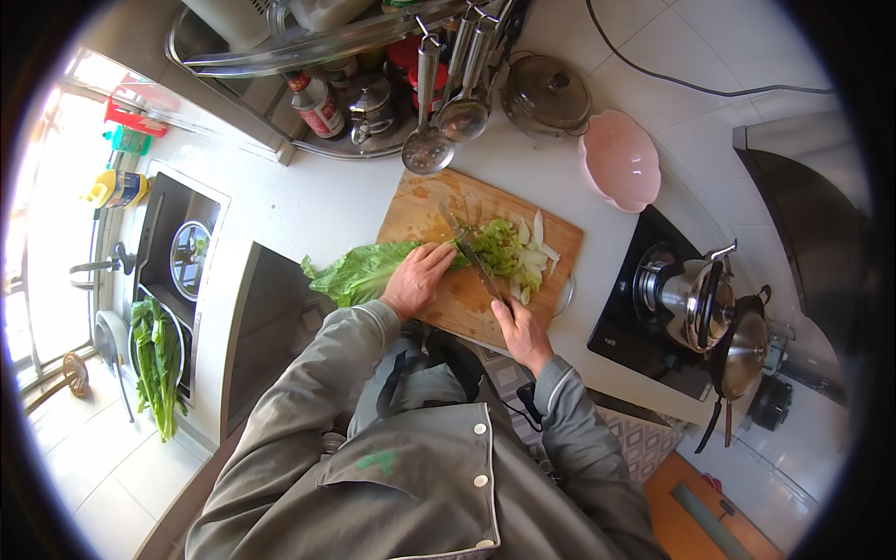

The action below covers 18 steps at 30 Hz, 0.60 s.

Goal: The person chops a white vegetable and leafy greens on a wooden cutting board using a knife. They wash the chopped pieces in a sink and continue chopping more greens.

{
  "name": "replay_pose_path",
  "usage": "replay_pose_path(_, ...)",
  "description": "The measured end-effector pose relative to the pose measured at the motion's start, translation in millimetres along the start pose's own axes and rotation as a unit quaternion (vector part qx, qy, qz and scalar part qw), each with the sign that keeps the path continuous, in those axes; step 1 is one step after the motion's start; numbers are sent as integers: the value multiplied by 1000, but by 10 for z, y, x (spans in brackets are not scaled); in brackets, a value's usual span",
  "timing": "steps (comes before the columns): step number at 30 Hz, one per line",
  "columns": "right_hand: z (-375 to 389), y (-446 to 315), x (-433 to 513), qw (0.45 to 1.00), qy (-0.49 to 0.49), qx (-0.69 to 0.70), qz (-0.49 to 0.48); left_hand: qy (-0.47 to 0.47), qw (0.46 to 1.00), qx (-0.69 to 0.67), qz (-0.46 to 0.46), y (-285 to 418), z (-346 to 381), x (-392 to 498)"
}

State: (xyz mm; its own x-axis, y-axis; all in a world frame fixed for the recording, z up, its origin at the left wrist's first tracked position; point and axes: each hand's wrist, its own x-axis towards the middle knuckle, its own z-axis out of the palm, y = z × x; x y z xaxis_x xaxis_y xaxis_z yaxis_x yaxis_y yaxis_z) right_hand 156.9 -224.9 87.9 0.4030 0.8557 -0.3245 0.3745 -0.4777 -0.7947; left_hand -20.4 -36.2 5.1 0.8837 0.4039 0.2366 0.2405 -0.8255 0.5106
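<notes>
A head of leafy lettuce [364, 268] lies across the left part of a wooden cutting board [483, 194], its leaf tips reaching past the board's edge. My left hand [418, 278] presses down on it near the cut end, fingers together. In my right hand [519, 330] is the handle of a kitchen knife [476, 262], its blade slanting up and left across the board beside my left fingertips. Right of the blade sits a pile of chopped lettuce [498, 248], with pale stem pieces [535, 255] at its far right.
A pink bowl [621, 161] and a lidded glass pot [546, 94] stand behind the board. Ladles [428, 150] hang from a rack above its back edge. To the right, a steel kettle [693, 304] is on the black cooktop [623, 322]. Leafy greens [157, 364] lie by the sink [157, 231].
</notes>
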Motion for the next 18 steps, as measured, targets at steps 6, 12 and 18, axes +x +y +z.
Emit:
replay_pose_path(6,-187,-138,-149,998,-38,-45,27,-15,1000,1,8,-14,-13,-14)
replay_pose_path(12,136,12,134,997,-24,-62,40,-5,1000,-15,10,-23,-7,0)
replay_pose_path(18,105,46,187,999,0,29,17,25,998,-56,9,-38,-18,0)
